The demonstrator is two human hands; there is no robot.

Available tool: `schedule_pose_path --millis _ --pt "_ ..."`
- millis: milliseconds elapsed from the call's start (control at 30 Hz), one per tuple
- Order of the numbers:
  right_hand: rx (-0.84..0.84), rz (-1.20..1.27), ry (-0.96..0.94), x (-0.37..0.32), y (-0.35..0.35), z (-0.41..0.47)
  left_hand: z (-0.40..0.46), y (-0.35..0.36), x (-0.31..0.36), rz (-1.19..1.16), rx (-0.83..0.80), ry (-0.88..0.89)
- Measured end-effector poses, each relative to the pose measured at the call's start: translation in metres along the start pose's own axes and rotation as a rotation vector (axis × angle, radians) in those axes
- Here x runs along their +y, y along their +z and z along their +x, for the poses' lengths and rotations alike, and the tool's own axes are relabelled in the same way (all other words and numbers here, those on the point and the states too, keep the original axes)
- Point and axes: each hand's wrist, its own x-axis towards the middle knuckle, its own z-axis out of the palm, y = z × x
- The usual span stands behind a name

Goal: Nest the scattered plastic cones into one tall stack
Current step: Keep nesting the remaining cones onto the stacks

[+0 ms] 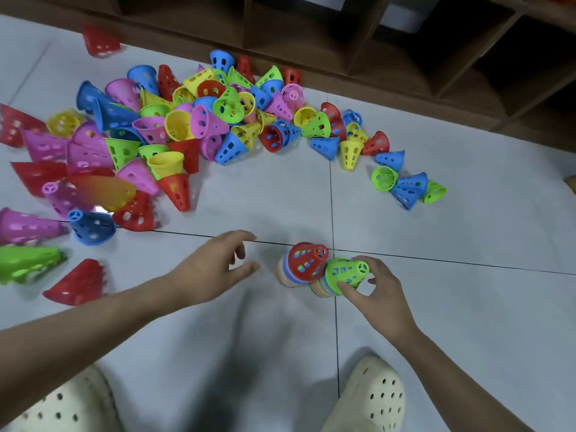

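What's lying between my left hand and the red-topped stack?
Nothing: in the head view, only bare grey floor tile separates the left hand from the red-topped stack.

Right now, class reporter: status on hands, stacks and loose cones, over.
Left hand open, empty, beside red-topped stack. Right hand grips green-topped stack. Two stacks, touching, not merged. Loose cones heaped on floor beyond; nothing blocking.

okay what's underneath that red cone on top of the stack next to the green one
Under the red cone the rims of more nested cones show as coloured bands, orange, blue and pale ones. Their bodies are hidden inside it, so their number cannot be told.
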Motion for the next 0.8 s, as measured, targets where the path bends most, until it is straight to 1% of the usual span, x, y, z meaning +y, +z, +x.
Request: schedule_pose_path --millis 100,167,233,300,367,467,533,667,800 --pt "-0.024 -0.023 0.007 0.001 0.003 0.002 -0.027 -0.026 -0.039 0.057 0.120 -0.137" --pt "-0.023 -0.022 0.017 -0.009 -0.002 0.004 -0.046 -0.042 -0.067 0.189 0.223 -0.222" --pt "0.007 0.005 -0.021 -0.028 -0.009 0.007 -0.061 -0.059 -0.094 0.366 0.284 -0.368" --pt "0.034 0.023 -0.107 -0.054 -0.016 0.010 -0.075 -0.073 -0.115 0.557 0.276 -0.547" --pt "0.047 0.025 -0.234 -0.084 -0.017 0.015 -0.087 -0.080 -0.131 0.660 0.237 -0.672" --pt "0.007 0.030 -0.400 -0.123 -0.007 0.026 -0.099 -0.083 -0.147 0.688 0.169 -0.768" --pt "-0.052 0.045 -0.468 -0.147 0.006 0.033 -0.103 -0.084 -0.154 0.666 0.169 -0.794" --pt "-0.215 0.048 -0.541 -0.179 0.038 0.049 -0.105 -0.088 -0.158 0.606 0.195 -0.808" --pt "-0.335 -0.016 -0.582 -0.190 0.077 0.070 -0.103 -0.091 -0.164 0.530 0.199 -0.842"
